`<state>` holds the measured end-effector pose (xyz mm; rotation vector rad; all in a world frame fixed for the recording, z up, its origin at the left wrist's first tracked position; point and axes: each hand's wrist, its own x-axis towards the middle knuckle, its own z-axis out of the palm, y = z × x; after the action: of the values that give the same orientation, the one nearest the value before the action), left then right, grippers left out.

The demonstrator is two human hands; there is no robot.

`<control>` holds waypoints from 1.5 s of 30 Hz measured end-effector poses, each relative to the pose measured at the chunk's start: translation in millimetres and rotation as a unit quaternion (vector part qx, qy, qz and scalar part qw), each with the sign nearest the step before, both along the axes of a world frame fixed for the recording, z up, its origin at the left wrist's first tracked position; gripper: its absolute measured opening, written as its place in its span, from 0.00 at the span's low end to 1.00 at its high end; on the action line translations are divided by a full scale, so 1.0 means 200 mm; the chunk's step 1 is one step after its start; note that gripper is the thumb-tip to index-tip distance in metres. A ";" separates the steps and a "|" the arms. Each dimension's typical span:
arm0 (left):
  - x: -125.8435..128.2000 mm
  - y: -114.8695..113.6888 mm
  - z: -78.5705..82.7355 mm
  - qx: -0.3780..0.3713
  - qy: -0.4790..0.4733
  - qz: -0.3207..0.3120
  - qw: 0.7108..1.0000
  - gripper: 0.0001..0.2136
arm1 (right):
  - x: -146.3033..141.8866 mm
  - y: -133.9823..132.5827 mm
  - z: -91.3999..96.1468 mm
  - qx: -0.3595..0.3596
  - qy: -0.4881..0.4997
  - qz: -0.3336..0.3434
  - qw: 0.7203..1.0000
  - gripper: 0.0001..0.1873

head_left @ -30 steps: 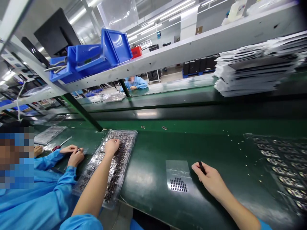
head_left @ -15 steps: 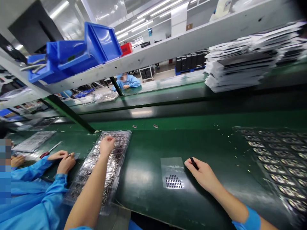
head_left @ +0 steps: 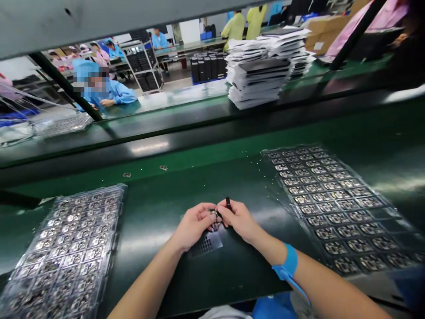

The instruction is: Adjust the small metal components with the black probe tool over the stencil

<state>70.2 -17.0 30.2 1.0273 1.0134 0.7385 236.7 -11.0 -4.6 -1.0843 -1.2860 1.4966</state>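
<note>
My left hand [head_left: 196, 225] is closed on a small circuit board [head_left: 215, 226], held over the bench in the middle. Close against it, my right hand [head_left: 239, 219] pinches a slim black tool [head_left: 228, 203]; its lower end is hidden among the fingers at the board. Below the hands lies a clear sheet [head_left: 216, 242] with rows of small black pieces, partly covered by my left hand. A clear tray [head_left: 121, 199] of circuit boards lies on the left. Another tray [head_left: 381, 195] with similar boards in rows lies on the right, some of its pockets bare.
Two small parts [head_left: 164, 168] lie toward the back of the green bench [head_left: 149, 270]. Tiny pale scraps are scattered near the right tray. Beyond a raised ledge stands a stack of white and black sheets [head_left: 259, 79]. A person in blue [head_left: 121, 93] sits across.
My left hand has come from the left tray to the middle and now holds a circuit board. My right hand has met it with the black tool. The view has swung right.
</note>
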 end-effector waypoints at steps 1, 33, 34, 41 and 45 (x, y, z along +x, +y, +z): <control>0.00 0.00 -0.01 -0.001 0.003 -0.010 1.000 0.18 | 0.00 0.00 0.00 -0.017 0.015 0.002 1.000 0.12; -0.01 -0.09 -0.06 -0.105 0.000 -0.007 0.994 0.15 | 0.01 -0.02 0.03 0.050 -0.123 0.044 0.990 0.07; -0.01 -0.09 -0.06 -0.105 0.004 -0.007 0.994 0.15 | 0.01 -0.02 0.03 0.053 -0.124 0.045 0.990 0.07; -0.03 -0.08 -0.06 -0.087 0.023 0.043 0.995 0.11 | 0.04 -0.04 0.08 0.180 -0.154 -0.020 0.971 0.17; -0.06 -0.05 -0.04 -0.060 0.056 0.076 0.994 0.10 | 0.05 -0.08 0.10 0.161 -0.212 0.005 0.964 0.20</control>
<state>57.9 -27.4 21.7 0.9029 1.2283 0.7412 245.9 -27.4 15.7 -1.2164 -1.7608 1.0384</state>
